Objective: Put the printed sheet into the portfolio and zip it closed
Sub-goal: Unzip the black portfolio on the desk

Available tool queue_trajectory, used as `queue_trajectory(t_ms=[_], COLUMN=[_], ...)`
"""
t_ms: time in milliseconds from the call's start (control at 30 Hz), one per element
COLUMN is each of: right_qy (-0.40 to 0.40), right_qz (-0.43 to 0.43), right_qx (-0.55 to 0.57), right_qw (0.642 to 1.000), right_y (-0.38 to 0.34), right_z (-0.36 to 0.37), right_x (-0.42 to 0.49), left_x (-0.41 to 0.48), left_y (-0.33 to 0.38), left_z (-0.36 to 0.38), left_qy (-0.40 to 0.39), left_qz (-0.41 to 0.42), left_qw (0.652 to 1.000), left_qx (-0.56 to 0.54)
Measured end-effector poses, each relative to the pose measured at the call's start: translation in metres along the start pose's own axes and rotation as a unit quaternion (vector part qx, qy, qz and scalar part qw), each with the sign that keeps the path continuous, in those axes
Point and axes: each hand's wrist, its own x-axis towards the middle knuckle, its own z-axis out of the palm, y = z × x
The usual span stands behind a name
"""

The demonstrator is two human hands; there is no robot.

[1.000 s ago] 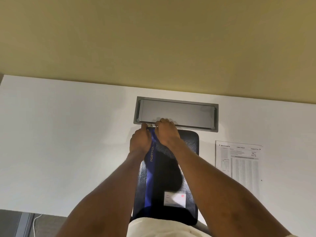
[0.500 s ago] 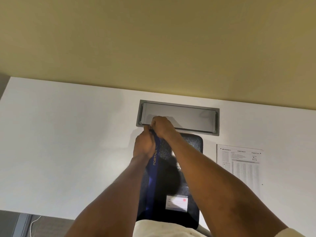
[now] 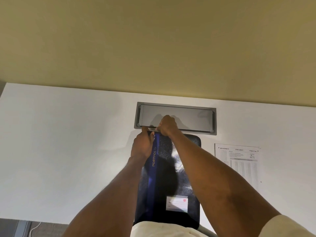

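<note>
A black portfolio (image 3: 186,170) with a blue stripe reading "PORTFOL" and a white label lies lengthwise on the white desk (image 3: 68,151) in front of me. My left hand (image 3: 142,146) grips its far left corner. My right hand (image 3: 167,125) is closed at the far edge, pinching something small there that I take for the zip pull; the fingers hide it. The printed sheet (image 3: 239,161) lies flat on the desk to the right of the portfolio, apart from it.
A grey metal cable hatch (image 3: 188,117) is set into the desk just beyond the portfolio. A beige wall rises behind the desk. A white cable (image 3: 34,227) hangs below the desk's near left edge.
Both hands have stayed at the portfolio's far left corner; my right hand has shifted slightly further over the hatch edge. The view has tilted a little. The sheet has not moved.
</note>
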Motion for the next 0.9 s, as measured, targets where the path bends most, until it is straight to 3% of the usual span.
queue_trajectory(t_ms=[567,900], right_qy=[0.07,0.04], right_qz=[0.092,0.181], right_qx=[0.06,0.178], right_qw=[0.991,0.966], right_y=[0.108,0.157], right_z=[-0.072,-0.086], right_x=[0.0,-0.017], left_x=[0.01,0.018], left_y=[-0.005,-0.009], left_z=[0.009,0.011], left_qy=[0.016,0.01], left_qz=[-0.048,-0.074], left_qw=[0.998,0.995], left_qx=[0.034,0.065])
